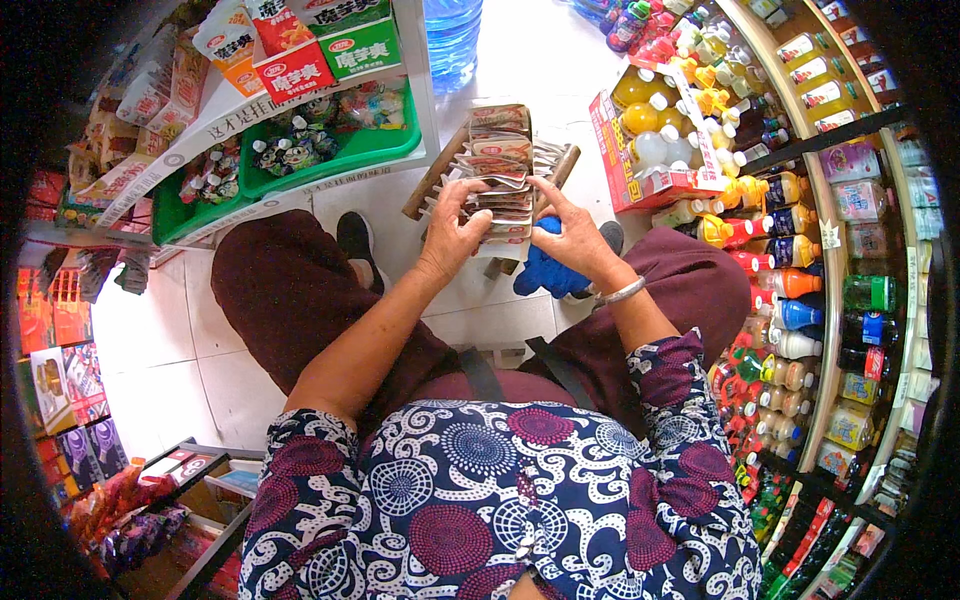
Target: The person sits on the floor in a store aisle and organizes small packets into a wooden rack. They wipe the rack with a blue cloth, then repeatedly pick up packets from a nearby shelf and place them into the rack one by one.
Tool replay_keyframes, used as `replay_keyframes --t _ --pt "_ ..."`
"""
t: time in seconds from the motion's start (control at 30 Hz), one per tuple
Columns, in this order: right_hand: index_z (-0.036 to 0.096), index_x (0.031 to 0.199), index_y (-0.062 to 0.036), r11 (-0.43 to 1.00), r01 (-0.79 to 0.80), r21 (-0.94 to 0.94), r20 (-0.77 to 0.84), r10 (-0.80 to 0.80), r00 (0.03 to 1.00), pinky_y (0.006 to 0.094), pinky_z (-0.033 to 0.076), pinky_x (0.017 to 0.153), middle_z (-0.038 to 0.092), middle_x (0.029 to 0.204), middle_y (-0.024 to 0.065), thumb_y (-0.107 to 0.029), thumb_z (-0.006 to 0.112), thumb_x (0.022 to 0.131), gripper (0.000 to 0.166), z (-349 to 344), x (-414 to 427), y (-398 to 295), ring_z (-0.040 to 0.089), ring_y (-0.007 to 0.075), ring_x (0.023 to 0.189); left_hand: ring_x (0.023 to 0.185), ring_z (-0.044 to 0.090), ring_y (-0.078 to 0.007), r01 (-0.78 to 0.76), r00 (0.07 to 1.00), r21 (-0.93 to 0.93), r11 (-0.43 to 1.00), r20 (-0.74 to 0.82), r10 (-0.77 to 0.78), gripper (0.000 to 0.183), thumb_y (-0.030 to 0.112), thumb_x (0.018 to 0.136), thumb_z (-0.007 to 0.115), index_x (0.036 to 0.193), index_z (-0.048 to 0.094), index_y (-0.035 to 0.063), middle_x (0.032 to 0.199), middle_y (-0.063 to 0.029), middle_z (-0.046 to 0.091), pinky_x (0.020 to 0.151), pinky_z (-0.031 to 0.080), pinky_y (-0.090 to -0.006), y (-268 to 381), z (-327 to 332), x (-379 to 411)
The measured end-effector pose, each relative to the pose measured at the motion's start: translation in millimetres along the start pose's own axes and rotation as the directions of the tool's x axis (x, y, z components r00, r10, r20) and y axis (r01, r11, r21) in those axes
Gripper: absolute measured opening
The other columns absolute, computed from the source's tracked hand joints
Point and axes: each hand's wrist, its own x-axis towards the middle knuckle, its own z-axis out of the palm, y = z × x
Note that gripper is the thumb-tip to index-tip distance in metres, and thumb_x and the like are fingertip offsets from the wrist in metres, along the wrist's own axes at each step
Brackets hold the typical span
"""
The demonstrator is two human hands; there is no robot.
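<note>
A row of flat snack packets (499,150) stands packed on edge, in what looks like a narrow white carton. Under it is a low wooden stool (435,174), most of its top hidden. My left hand (456,229) rests at the left side of the row, thumb and fingers touching the packets; whether it pinches one is unclear. From the right, my right hand (574,232) reaches its index finger to the packets' edge. A crumpled blue cloth (551,262) is held under that hand's palm and lower fingers.
At upper left, a white shelf (281,202) holds green trays (337,161) and snack boxes (296,75). A red carton of bottled drinks (645,172) sits at right, beside drink shelves (814,300). A large blue water bottle (452,45) stands ahead on the tiled floor (180,345).
</note>
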Motion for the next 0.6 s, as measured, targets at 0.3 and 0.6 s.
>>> replay_keyframes --t 0.3,0.6 --pt "0.041 0.141 -0.015 0.997 0.052 -0.059 0.026 -0.05 0.998 0.0398 0.052 0.08 0.066 0.09 0.0195 -0.017 0.066 0.076 0.069 -0.5 2.7 -2.7 0.067 0.0358 0.089 0.097 0.055 -0.0243 -0.069 0.997 0.09 0.994 -0.022 0.071 0.03 0.01 0.077 0.058 0.107 0.056 0.0039 0.103 -0.012 0.051 0.086 0.046 -0.0351 -10.3 -2.5 1.3" --pt "0.044 0.138 -0.0165 0.987 0.105 -0.12 0.031 -0.102 0.994 0.0451 0.052 0.077 0.067 0.085 0.0222 -0.024 0.067 0.077 0.066 2.7 10.7 0.5 0.066 0.0407 0.085 0.097 0.057 -0.0199 0.063 0.993 -0.206 0.977 -0.085 -0.082 0.05 0.008 0.081 0.059 0.128 0.041 0.0091 0.109 -0.0122 0.052 0.077 0.053 -0.0319 3.1 6.9 -12.5"
